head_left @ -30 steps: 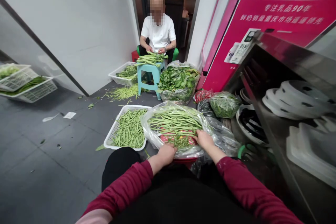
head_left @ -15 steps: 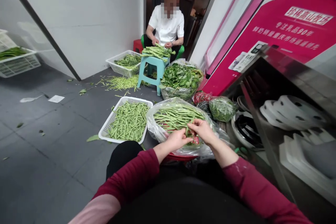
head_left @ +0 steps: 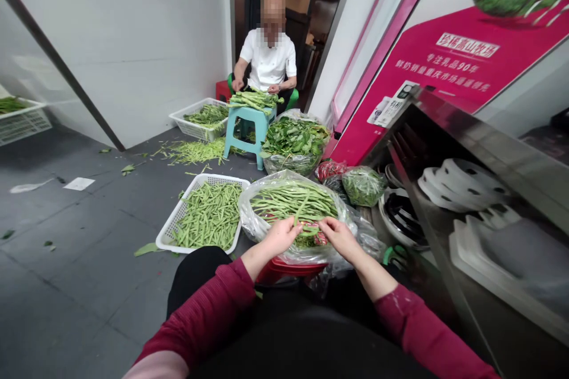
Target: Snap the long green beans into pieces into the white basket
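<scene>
Both hands are over a clear plastic bag [head_left: 249,220] of long green beans [head_left: 293,196], set on a red stool or tub [head_left: 284,272]. Closed in a pinch, my left hand [head_left: 281,235] grips a green bean [head_left: 303,211] that points up and away from me. My right hand [head_left: 341,238] is a short way to the right, thumb and fingers pinched at the end of a bean piece stretching between the hands. Red packaging shows beneath them in the bag. Left of the bag is a white basket [head_left: 166,238] of short bean pieces [head_left: 207,216].
Opposite, a person in white [head_left: 268,59] sorts stalks on a blue stool [head_left: 246,113]. Around it are a leafy-greens bag [head_left: 297,136], a white basket [head_left: 178,115] and green scraps [head_left: 193,152]. A metal shelf [head_left: 427,213] with white dishes stands close on the right.
My hands have moved apart, the right one lower relative to the bag, and a bean now shows between them. The view has shifted, and the co-worker's hands have spread wider.
</scene>
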Available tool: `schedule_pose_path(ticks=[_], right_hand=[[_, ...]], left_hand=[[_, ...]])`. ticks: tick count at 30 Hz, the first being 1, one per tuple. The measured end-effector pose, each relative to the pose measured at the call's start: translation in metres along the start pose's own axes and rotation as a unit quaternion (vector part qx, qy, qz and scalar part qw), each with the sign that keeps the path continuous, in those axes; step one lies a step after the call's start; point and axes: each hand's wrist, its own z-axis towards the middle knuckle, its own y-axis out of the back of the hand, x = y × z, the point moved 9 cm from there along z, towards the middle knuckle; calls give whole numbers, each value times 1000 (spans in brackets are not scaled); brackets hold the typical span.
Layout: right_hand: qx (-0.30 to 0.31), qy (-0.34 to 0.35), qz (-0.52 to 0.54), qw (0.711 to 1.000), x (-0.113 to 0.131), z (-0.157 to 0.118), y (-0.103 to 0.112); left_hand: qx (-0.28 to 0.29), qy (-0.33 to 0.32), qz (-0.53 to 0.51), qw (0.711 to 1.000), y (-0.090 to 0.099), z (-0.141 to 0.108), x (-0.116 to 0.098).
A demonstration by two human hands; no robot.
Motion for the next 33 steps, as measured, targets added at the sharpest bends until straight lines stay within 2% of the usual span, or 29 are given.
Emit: schedule_pose_path(ticks=[2, 5, 7, 9, 11, 13, 14, 15, 17, 18, 20, 22, 23, 25, 27, 30, 33], right_hand=[[-30, 50, -126, 990, 13, -3, -5], [-69, 98, -304, 945, 20, -5, -13], [-61, 90, -341, 934, 12, -1, -16], [-59, 46, -329, 941, -3, 6, -12], [-65, -33, -242, 967, -22, 13, -3], [-12, -130, -56, 990, -41, 15, -9], [51, -180, 61, 980, -47, 13, -23], [125, -217, 169, 953, -46, 7, -41], [250, -238, 303, 888, -28, -8, -71], [284, -230, 336, 868, -18, -13, -80], [297, -198, 359, 862, -5, -17, -89], [281, -164, 327, 887, -1, -16, -91], [265, -145, 285, 910, -1, -14, -90], [209, -102, 159, 959, -3, -8, -81], [142, -46, 19, 989, 1, -3, -70], [77, 35, -143, 986, 12, -1, -60], [53, 77, -239, 966, 18, -5, -58]], left_hand=[[1, -3, 26, 1000, -3, -4, -4], [-9, -20, 71, 997, -3, -10, -12], [-15, -39, 92, 995, -2, -13, -18], [-18, -42, 79, 996, 1, -14, -18], [-10, -28, 21, 999, 2, -12, -12], [9, -21, -67, 997, 1, -9, -8], [24, -26, -114, 993, -1, -7, -8], [41, -33, -161, 986, -4, -6, -9], [69, -36, -240, 968, -10, -4, -11], [70, -26, -274, 959, -12, -3, -11], [52, 4, -323, 945, -12, -2, -6], [29, 25, -340, 940, -11, -4, -3], [22, 24, -331, 943, -10, -5, -4], [1, 2, -257, 966, -4, -10, -8], [-51, -31, -142, 988, 9, -18, -16], [-142, -58, -37, 987, 33, -30, -27], [-192, -64, -79, 976, 51, -34, -28]])
